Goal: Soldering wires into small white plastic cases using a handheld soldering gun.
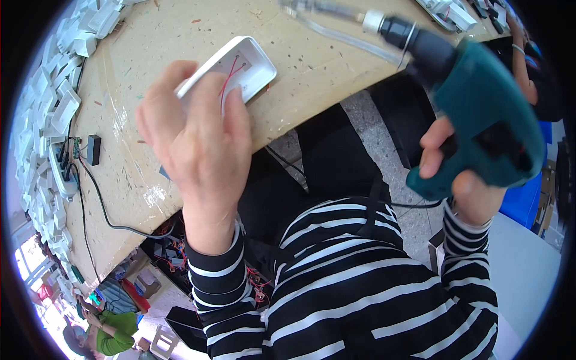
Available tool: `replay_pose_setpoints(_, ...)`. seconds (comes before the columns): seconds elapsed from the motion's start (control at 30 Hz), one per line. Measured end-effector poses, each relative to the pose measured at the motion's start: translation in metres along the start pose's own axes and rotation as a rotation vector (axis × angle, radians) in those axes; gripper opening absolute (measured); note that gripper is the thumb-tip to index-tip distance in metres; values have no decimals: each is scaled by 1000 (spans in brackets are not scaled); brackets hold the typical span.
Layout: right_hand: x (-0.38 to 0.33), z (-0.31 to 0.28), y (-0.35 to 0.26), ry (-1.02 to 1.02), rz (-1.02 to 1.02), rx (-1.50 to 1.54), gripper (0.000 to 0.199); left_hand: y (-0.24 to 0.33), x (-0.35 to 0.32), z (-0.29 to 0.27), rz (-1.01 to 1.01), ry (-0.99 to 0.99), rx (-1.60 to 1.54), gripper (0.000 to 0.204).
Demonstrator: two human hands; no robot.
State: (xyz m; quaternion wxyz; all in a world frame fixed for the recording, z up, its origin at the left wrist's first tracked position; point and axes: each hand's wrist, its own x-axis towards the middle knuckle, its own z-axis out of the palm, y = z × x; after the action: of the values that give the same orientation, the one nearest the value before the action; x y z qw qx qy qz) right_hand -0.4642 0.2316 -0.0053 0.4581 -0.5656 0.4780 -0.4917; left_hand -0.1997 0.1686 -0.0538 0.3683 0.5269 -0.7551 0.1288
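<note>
My left hand (201,129) is closed on a white plastic housing (259,73), an open box tilted above the worktable. Its fingers reach over the rim and into the box. Thin red wires (227,84) run inside the housing near my fingertips. In my right hand (437,150) is a dark green power screwdriver (480,114), gripped by its handle off the table's edge. Its black nose and clear tube-like front end (336,12) point to the upper left, over the table. The tip is blurred, and I cannot tell what is on it.
White plastic housings (48,114) are piled along the worktable's (138,198) left edge, beside a power strip (63,168) and black cables. A small black block (94,150) stands there. Other people are at lower left and upper right. Wires fill a box (174,249) below the table.
</note>
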Motion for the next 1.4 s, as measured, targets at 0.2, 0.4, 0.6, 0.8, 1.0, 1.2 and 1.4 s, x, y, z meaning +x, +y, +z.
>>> replay_pose_setpoints(0.2, 20, -70, -17, -161, -80, -68, 65, -8, -3, -10, -94, -135, 47, 55)
replay_pose_setpoints(0.4, 15, -183, -22, -200, -40, 166, 63, -11, 0, -5, -317, -307, -157, 45)
replay_pose_setpoints(0.6, 55, -109, -40, -294, -38, 435, 61, -21, 2, -28, -452, -125, -367, 31)
replay_pose_setpoints(0.8, 52, -17, -64, 597, 64, 540, 61, -70, -50, -141, -907, 332, -1134, 34)
replay_pose_setpoints(1.0, 80, -143, 1, -375, 36, 479, 66, -66, -199, -271, -1188, 742, -1151, 39)
replay_pose_setpoints(1.2, 121, -107, 15, -518, 87, 494, 63, -11, -421, -411, -1787, 912, -1, 21)
replay_pose_setpoints(1.4, 117, -80, 9, -407, 134, 502, 64, 12, -588, -461, -2029, 843, 146, 55)
